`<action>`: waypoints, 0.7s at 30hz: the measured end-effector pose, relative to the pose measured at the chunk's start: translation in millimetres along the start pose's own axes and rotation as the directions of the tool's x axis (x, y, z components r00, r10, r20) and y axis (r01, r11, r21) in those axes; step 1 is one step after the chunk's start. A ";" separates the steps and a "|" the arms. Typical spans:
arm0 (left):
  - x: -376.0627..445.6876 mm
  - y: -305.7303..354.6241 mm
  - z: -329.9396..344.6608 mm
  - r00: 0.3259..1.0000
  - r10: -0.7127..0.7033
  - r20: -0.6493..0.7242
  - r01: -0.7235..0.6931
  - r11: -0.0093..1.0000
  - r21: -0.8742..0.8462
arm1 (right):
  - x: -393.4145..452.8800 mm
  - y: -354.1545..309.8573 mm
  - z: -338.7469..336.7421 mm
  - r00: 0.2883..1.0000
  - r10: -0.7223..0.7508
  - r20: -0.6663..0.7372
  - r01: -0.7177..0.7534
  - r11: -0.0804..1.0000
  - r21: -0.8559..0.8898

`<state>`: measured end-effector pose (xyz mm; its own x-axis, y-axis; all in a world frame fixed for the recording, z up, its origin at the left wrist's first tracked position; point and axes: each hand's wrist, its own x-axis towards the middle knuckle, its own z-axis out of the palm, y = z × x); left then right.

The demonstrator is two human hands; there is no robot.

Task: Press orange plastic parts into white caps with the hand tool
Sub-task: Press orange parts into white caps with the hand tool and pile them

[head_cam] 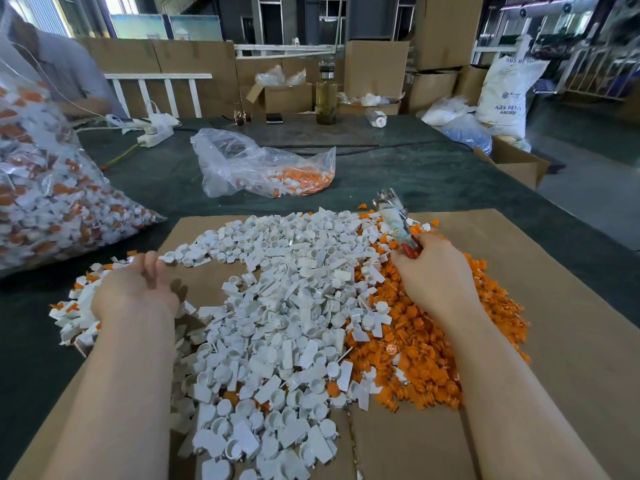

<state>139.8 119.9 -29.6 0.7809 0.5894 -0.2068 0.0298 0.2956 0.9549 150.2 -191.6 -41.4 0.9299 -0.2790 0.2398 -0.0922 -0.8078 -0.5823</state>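
Observation:
A big heap of white caps [277, 323] covers the middle of a brown cardboard sheet [554, 306]. To its right lies a pile of orange plastic parts [426, 351]. My right hand [433, 275] hovers over the orange pile and grips the hand tool [394, 220], whose metal head points up and away. My left hand [138, 289] is at the left edge of the white heap, fingers loosely bent and pointing away; I cannot tell whether it holds a cap. Small assembled white-and-orange pieces [79, 299] lie beside it.
A large clear bag of assembled pieces [52, 202] stands at far left. A nearly flat clear bag with orange parts [263, 168] lies on the dark green table cover [415, 168]. A power strip, a bottle and cardboard boxes stand further back. Another person sits at upper left.

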 end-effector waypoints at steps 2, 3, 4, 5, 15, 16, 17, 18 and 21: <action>4.9 2.1 9.7 0.997 -0.083 0.008 0.083 0.995 -0.055 | 0.8 0.5 -0.2 1.000 0.019 0.006 -0.019 1.000 -0.006; 5.2 3.6 14.2 0.998 -0.053 0.018 0.051 0.994 0.101 | 1.1 1.0 -0.2 1.000 0.028 0.007 -0.028 1.000 -0.012; 8.8 1.2 19.5 1.000 -0.001 -0.017 0.004 0.979 0.206 | 1.4 1.7 -0.3 0.999 0.037 0.008 -0.037 0.999 -0.024; 5.5 0.6 25.4 1.000 0.019 -0.004 -0.018 0.971 0.240 | 1.5 2.5 -0.6 0.999 0.047 0.010 -0.046 0.998 -0.038; -9.4 -23.0 40.8 0.949 0.055 0.311 -0.312 0.003 0.950 | -1.7 4.2 3.9 0.979 0.089 0.185 -0.036 0.961 -0.274; -7.9 -24.4 39.8 0.948 0.074 0.311 -0.313 0.021 0.949 | -2.0 3.9 4.4 0.977 0.092 0.191 -0.034 0.958 -0.286; -8.1 -24.3 39.5 0.942 0.093 0.321 -0.324 0.019 0.946 | -2.2 3.6 4.7 0.977 0.092 0.194 -0.032 0.955 -0.294; -8.2 -24.2 39.2 0.940 0.103 0.324 -0.327 0.016 0.945 | -2.2 3.2 5.0 0.977 0.091 0.194 -0.030 0.954 -0.298; -8.1 -24.1 38.5 0.934 0.113 0.340 -0.347 0.046 0.937 | -2.7 0.7 5.2 0.971 0.097 0.217 -0.027 0.952 -0.304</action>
<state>156.7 79.1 -42.8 0.9445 0.3281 -0.0122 0.3151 -0.8952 0.3152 149.5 -188.6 -46.5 0.9715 -0.2368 0.0077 -0.2215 -0.9196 -0.3246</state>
